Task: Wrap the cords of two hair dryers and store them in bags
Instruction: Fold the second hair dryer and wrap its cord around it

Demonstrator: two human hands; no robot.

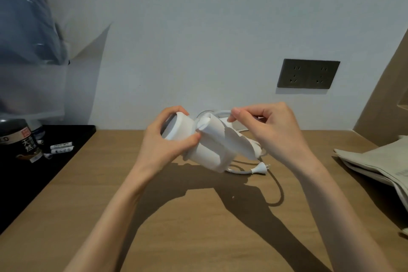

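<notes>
Your left hand [167, 139] grips the white hair dryer [209, 146] by the barrel, fingers curled round it. You're holding it above the table [198, 227], close to the wall. Your right hand [265, 126] pinches a loop of the cord [220, 113] at the dryer's top. The plug [261, 169] hangs below the dryer. Beige cloth bags [375, 163] lie on the table, far right.

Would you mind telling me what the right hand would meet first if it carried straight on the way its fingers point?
Probably the white hair dryer: the right hand, pinching the cord, points leftward at it, with the left hand gripping its barrel just beyond. Depth is unclear.
</notes>
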